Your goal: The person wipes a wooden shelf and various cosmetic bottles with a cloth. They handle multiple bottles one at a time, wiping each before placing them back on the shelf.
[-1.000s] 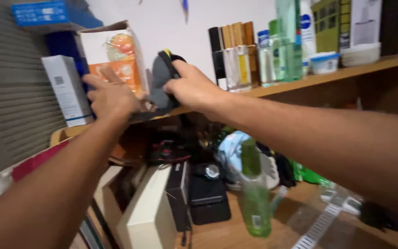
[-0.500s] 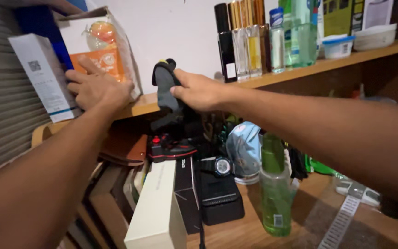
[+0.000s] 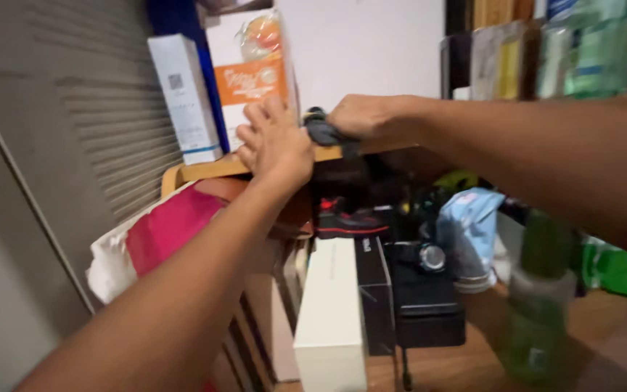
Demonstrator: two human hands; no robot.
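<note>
The right hand (image 3: 363,116) hides most of the dark object (image 3: 322,132) it grips, so its kind cannot be told. Bottles on the upper shelf (image 3: 546,51) are blurred and cut by the top edge (the green bottle (image 3: 538,305) below is smeared too)

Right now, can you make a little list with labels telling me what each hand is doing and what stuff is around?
left hand: left hand rests flat against the orange and white packet on the wooden shelf
right hand: right hand grips a dark grey object at the shelf edge
beside the packet: white box, upright
below the shelf: cream box, black box, pink bag
front right: green bottle, blurred
</note>
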